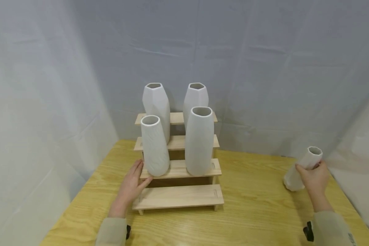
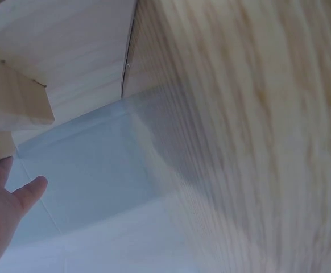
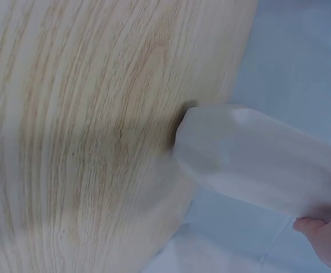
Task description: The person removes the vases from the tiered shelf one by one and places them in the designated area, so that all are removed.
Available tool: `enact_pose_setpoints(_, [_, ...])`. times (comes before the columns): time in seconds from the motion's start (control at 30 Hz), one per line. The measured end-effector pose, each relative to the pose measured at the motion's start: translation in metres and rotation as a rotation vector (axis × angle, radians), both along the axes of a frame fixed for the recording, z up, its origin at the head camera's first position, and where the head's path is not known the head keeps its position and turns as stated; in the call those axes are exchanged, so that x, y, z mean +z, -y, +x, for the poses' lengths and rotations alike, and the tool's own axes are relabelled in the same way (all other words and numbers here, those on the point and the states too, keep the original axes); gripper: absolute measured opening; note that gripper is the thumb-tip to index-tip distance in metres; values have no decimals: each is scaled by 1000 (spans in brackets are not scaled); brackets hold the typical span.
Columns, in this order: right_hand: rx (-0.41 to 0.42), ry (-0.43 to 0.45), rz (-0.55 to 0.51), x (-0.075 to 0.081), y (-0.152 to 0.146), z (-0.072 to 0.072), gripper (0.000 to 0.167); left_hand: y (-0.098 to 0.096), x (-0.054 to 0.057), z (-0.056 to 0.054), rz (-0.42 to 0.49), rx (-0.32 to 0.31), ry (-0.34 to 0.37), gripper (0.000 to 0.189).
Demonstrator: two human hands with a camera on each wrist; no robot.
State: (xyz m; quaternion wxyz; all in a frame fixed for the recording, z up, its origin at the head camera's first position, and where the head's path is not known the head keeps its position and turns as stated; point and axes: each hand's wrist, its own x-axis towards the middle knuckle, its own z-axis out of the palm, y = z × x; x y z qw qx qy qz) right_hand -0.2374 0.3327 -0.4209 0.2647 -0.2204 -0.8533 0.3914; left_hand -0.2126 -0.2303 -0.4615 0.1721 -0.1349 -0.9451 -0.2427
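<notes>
A slim white vase (image 1: 301, 171) is gripped near its mouth by the right hand (image 1: 315, 177) at the right side of the worktop (image 1: 252, 191). Its base lies to the left of that hand and below it, and its long axis slopes up towards the right in the head view. Whether the base is borne by the worktop or held just above it cannot be told. The stepped stand (image 1: 178, 197) is set well apart, to the vase's left; a textured vase (image 1: 155, 147) and a smooth vase (image 1: 200, 143) are carried upright on its second step from the bottom.

The vase is wrapped from the right, with the thumb placed on its near left side and the fingers partly hidden. The left hand (image 1: 132, 182), much farther from that vase, is laid against the stand's left end, thumb and fingers spread apart.
</notes>
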Motion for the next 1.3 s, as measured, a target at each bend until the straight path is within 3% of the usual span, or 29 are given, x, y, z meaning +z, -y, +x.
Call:
enact_pose_setpoints(0.43, [-55, 62, -62, -1, -17, -5, 63, 0, 0, 0, 0, 8, 13, 74])
enact_pose_setpoints(0.83, [-43, 132, -100, 2, -27, -8, 69, -1, 0, 0, -4, -4, -11, 73])
enact_pose_setpoints(1.3, [-21, 125, -94, 1, -29, -9, 68, -1, 0, 1, 6, 0, -24, 73])
